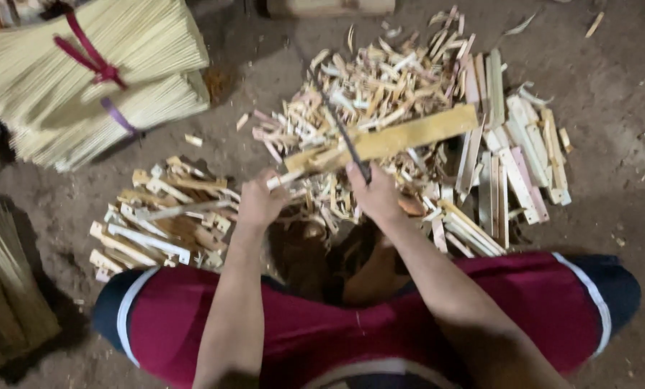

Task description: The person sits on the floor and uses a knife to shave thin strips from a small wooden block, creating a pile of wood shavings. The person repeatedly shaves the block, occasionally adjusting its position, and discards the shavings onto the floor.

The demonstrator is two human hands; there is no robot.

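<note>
Across the dirt floor point(610, 108), a wide litter of pale bamboo offcuts point(387, 79) is spread in front of the seated person, with tied bundles of thin sticks point(84, 72) stacked at the upper left and a smaller heap of short split pieces point(157, 216) lying to the left of the knees. To the right, flatter slats point(517, 166) are laid roughly side by side.

Above this litter a long flat bamboo strip point(394, 138) is held, just beyond the hands. Its long axis is seen to run from lower left to upper right: the near end is gripped by the left hand point(260, 203), which is clenched around it, and the far end is raised out over the offcuts, away from the body.

Across the strip, close to its near end, a thin dark blade point(340, 126) is set, its length running up and to the left from the right hand point(375, 194). That hand is closed around the blade's lower end. The blade is met by the strip just ahead of both hands, and the right hand is placed slightly nearer to that crossing than the left. Whether the edge is already bitten into the strip cannot be told.
</note>
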